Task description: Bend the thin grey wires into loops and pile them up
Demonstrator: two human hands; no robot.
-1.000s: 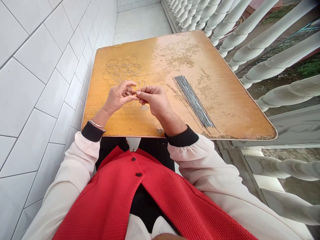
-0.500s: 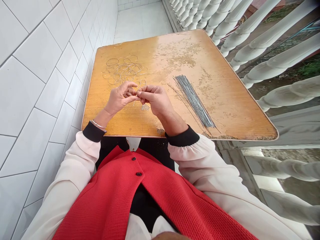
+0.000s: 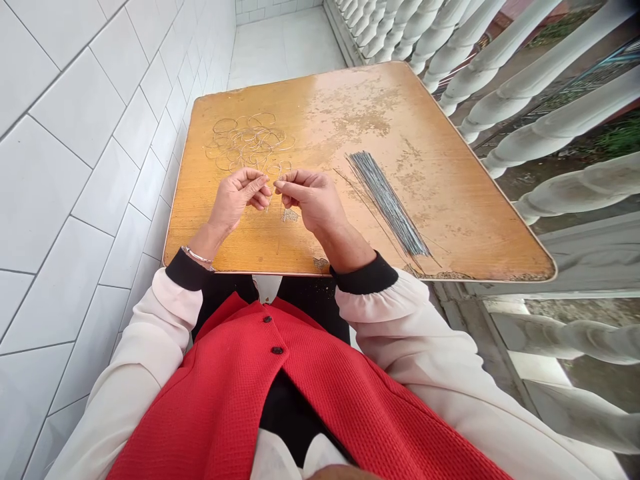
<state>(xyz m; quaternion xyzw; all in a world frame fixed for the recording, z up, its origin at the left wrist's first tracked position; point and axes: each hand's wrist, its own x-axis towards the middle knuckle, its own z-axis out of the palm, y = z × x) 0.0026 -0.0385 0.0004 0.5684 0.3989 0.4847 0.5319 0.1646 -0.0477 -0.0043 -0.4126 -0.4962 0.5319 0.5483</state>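
Above the near part of the table my left hand [image 3: 241, 197] is closed, thumb and fingertips pinched together on a thin wire [image 3: 273, 191]. Close beside it, my right hand [image 3: 314, 197] pinches the same wire between thumb and forefinger. The fingertips of both hands are a small gap apart. Much of the wire is hidden by the fingers, so its full shape does not show. Just beyond my hands lies a loose pile of bent wire loops [image 3: 250, 141]. A bundle of straight grey wires [image 3: 389, 203] rests to the right of my right hand.
The wooden table [image 3: 475, 227] has worn, peeling patches on its top. A white tiled wall [image 3: 75, 167] runs along the left. White balusters [image 3: 530, 100] stand along the right side. A few single wires [image 3: 367, 207] lie beside the bundle.
My left hand's fingers have gone from a wide, curved grip to a tight pinch, drawing slightly away from the right fingertips. My right hand has hardly moved.
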